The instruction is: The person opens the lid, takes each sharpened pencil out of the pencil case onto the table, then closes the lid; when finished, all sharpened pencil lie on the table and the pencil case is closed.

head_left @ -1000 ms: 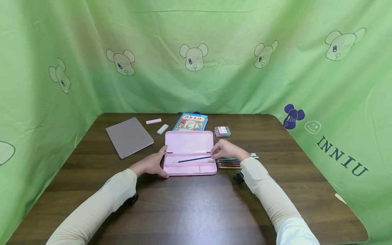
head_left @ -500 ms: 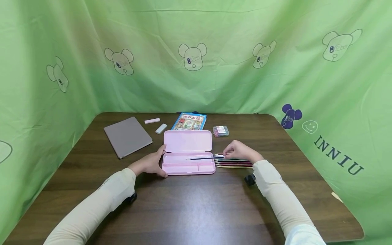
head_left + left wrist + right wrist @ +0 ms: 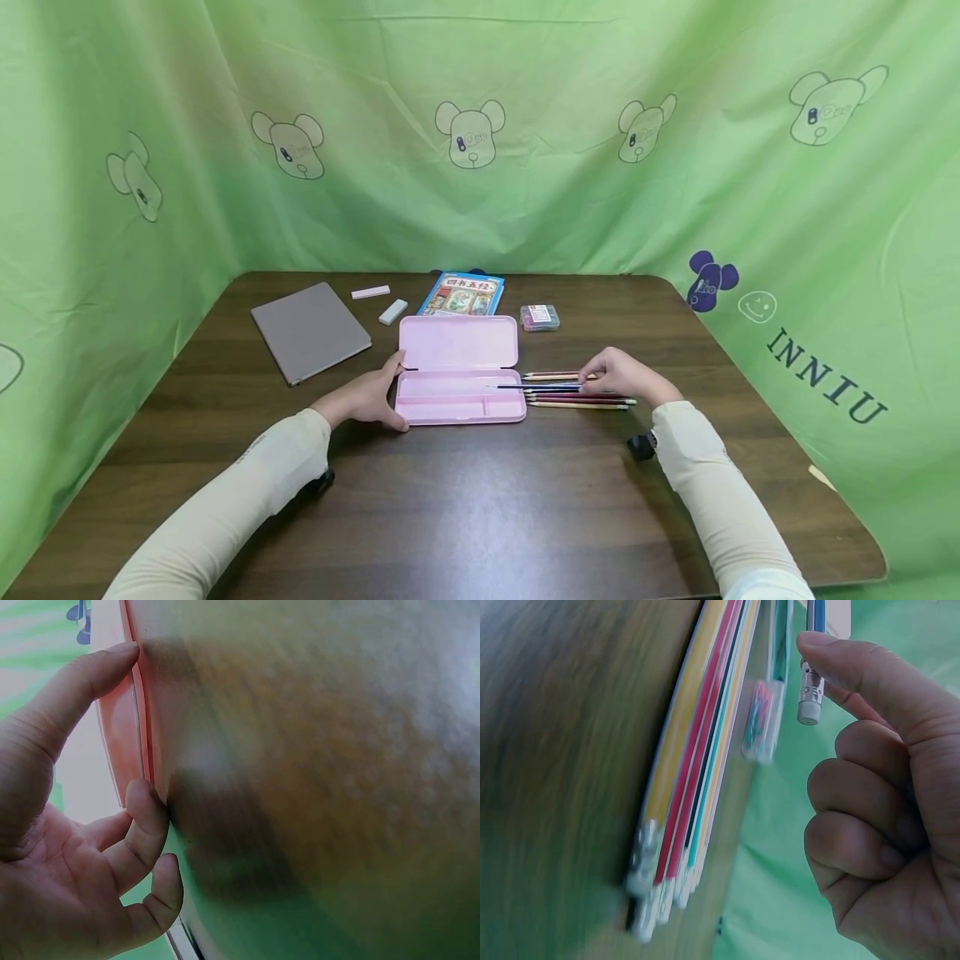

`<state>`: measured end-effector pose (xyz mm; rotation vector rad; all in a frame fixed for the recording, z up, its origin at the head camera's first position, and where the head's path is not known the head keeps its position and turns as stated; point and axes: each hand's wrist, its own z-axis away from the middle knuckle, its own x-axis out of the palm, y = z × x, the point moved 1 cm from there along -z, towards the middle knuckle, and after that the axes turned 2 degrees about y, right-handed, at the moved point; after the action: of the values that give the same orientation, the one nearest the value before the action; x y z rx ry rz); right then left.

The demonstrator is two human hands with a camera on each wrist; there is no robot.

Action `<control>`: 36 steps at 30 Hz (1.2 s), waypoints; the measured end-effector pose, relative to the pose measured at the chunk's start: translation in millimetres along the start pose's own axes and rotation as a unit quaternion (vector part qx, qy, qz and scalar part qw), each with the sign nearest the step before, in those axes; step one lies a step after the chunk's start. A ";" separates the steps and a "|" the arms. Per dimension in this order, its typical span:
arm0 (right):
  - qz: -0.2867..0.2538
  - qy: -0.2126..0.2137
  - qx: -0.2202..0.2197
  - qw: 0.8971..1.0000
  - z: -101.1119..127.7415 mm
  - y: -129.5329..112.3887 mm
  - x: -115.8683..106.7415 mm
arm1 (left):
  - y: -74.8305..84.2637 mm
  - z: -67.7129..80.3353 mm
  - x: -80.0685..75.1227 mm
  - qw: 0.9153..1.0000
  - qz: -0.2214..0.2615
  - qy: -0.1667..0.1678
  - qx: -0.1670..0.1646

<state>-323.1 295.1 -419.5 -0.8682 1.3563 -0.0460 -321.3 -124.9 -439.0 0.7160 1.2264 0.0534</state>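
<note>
A pink pencil case (image 3: 435,407) lies with its lid (image 3: 459,342) swung back. My left hand (image 3: 365,398) grips its left end, thumb at the front corner and fingers toward the hinge; the left wrist view shows the thumb and fingertips against the case's pink edge (image 3: 120,735). My right hand (image 3: 628,375) pinches a dark blue pencil (image 3: 536,387) near its eraser end. Its tip reaches over the case's right end. Several coloured pencils (image 3: 581,406) lie side by side just right of the case. In the right wrist view the held pencil's white eraser (image 3: 808,712) sticks out below my thumb.
Behind the case lie a colourful book (image 3: 462,294) and a small clear box (image 3: 539,317) with coloured contents. A grey notebook (image 3: 311,332), a white block (image 3: 393,312) and a pale pink strip (image 3: 371,292) are at the back left. Green curtain (image 3: 375,208) surrounds the table (image 3: 465,508).
My right hand has moved right with the dark blue pencil, drawing it from inside the case to above the row of pencils. My left hand stays at the case's left end.
</note>
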 end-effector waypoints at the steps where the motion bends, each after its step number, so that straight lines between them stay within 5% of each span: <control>1: 0.002 0.002 0.000 1.000 2.1 1.1 -1.2 | 0.1 0.2 -0.3 1.000 0.000 0.000 0.000; 26: -0.028 -0.009 0.034 0.999 59.0 31.4 -16.5 | 0.3 1.3 -2.9 1.000 -0.012 0.001 0.000; 36: -0.044 -0.006 0.038 0.998 59.3 40.7 -9.5 | 1.6 2.0 -1.2 1.000 -0.007 -0.001 -0.001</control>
<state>-292.8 358.7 -436.9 -0.8633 1.2972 -0.1593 -319.4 -125.0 -436.9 0.7055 1.2303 0.0419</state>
